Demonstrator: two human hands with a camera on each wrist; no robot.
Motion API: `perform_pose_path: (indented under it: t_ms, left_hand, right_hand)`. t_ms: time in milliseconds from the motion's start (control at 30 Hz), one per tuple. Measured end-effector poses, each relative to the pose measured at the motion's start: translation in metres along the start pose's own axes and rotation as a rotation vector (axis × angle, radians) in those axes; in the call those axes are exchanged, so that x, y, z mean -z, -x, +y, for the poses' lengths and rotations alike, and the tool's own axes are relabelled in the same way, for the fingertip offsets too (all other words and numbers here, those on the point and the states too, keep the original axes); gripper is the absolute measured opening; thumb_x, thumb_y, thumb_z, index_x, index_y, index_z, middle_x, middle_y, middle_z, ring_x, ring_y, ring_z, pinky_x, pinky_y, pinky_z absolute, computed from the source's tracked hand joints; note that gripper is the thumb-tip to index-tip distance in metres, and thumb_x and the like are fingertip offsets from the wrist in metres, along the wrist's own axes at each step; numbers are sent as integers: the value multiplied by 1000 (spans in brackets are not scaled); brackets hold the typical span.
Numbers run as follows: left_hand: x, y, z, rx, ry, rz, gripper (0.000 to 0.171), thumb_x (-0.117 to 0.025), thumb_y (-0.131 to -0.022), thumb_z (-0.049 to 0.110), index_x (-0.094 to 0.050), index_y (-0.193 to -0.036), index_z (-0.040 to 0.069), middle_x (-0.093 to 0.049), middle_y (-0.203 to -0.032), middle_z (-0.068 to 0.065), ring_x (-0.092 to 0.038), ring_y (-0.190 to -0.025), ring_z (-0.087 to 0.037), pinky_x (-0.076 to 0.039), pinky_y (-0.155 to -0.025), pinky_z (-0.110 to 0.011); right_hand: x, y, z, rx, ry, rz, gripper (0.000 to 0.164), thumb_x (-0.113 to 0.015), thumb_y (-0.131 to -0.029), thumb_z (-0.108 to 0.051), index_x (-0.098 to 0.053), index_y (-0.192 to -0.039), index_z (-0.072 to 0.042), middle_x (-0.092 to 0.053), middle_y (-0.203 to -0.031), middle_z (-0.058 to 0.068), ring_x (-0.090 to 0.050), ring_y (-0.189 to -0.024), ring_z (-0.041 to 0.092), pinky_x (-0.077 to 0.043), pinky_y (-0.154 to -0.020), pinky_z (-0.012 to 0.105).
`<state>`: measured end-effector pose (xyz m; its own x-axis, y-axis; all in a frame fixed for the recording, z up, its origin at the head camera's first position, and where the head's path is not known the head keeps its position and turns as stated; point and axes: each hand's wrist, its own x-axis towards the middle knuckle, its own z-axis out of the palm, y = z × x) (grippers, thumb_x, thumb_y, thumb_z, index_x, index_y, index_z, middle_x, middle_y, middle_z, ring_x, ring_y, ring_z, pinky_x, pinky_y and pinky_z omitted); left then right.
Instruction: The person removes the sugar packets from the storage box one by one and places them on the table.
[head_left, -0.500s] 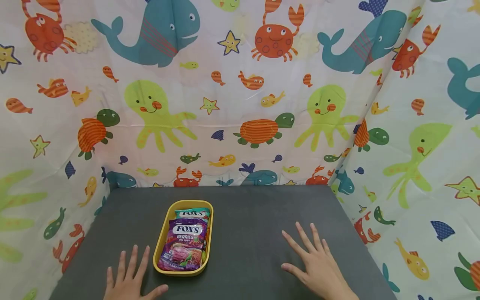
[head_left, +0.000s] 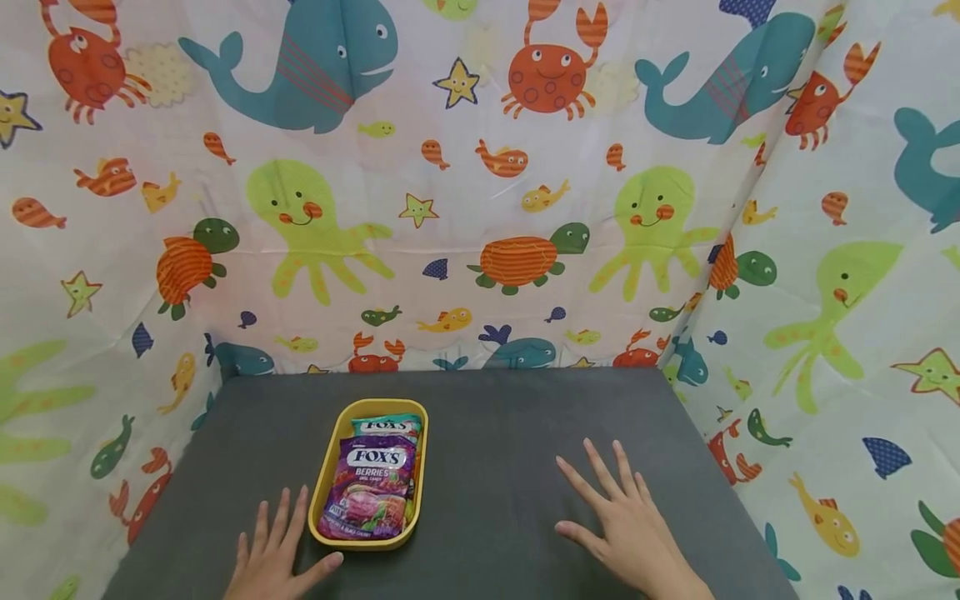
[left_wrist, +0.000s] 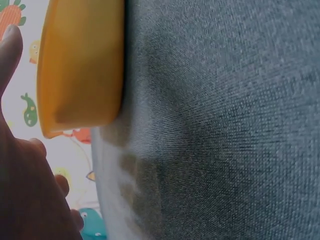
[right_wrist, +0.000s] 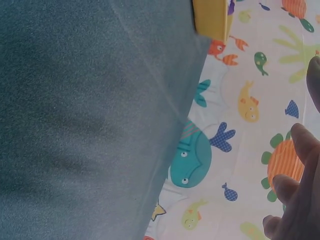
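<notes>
A yellow tray (head_left: 318,500) stands on the dark grey table, left of the middle. Inside it lies a purple bag of Fox's berries candy (head_left: 371,483), with a teal Fox's bag (head_left: 386,425) partly covered behind it. My left hand (head_left: 273,554) is spread just left of the tray's near corner, holding nothing. In the left wrist view, the yellow tray's side (left_wrist: 85,70) rises close by the thumb and fingers. Well to the right of the tray, my right hand (head_left: 630,533) hovers with fingers spread and nothing in it.
The dark grey cloth-covered table (head_left: 510,433) reaches back to a white curtain (head_left: 465,250) printed with sea animals. This curtain also hangs along the left and right sides.
My left hand has moved a little right and up, nearer the tray. My right hand has shifted slightly left. The tray and bags stay in place.
</notes>
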<state>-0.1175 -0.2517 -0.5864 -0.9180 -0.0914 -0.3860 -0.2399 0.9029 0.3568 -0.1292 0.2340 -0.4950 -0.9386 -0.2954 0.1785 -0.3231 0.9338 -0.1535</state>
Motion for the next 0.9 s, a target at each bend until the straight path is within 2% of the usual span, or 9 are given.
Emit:
perform_pose_path:
  t_ms: [167, 400, 500, 667, 800, 900]
  left_hand:
    - [-2, -5, 1, 1, -10, -1, 123, -42, -69, 88, 5, -153, 13, 4, -158, -21, 23, -136, -52, 31, -89, -70]
    - [-2, -9, 2, 39, 85, -48, 120, -44, -72, 86, 2, -153, 10, -8, -153, -32, 17, -138, -53, 34, -90, -64]
    - [-2, -12, 3, 31, 109, -53, 119, -44, -73, 84, 1, -153, 8, -10, -152, -33, 13, -137, -55, 30, -93, -69]
    - [-2, -15, 4, 14, 205, -73, 115, -46, -78, 78, 3, -153, 6, -11, -151, -35, 7, -134, -60, 18, -95, -77]
    - [-4, -17, 4, 39, 278, -96, 115, -46, -80, 77, 5, -152, 3, -11, -151, -35, 4, -135, -59, 12, -96, -79]
    - [-6, -17, 4, 55, 316, -104, 117, -46, -79, 77, 7, -151, 2, -7, -152, -34, 3, -135, -58, 11, -96, -79]
  right_hand:
    - [1, -3, -2, -3, 0, -2, 78, -53, -78, -73, -20, -146, -52, -14, -161, -3, -7, -146, 42, -29, -100, 73]
    - [-3, -3, -5, 3, -16, -6, 75, -49, -78, -76, -22, -145, -54, -14, -160, -6, -8, -146, 42, -27, -101, 74]
    - [-4, -3, -8, 14, -31, -3, 74, -49, -79, -75, -23, -145, -53, -16, -160, -6, -8, -146, 42, -29, -101, 73]
    - [-5, -6, -13, 23, -39, -12, 74, -49, -79, -75, -22, -145, -53, -16, -160, -8, -10, -146, 41, -30, -102, 72]
    - [-6, -9, -16, 35, -59, -33, 75, -49, -80, -74, -20, -146, -52, -15, -160, -8, -12, -146, 39, -31, -101, 71]
    - [-6, -10, -17, 40, -72, -49, 74, -48, -81, -73, -20, -146, -52, -16, -160, -8, -14, -146, 38, -34, -100, 70]
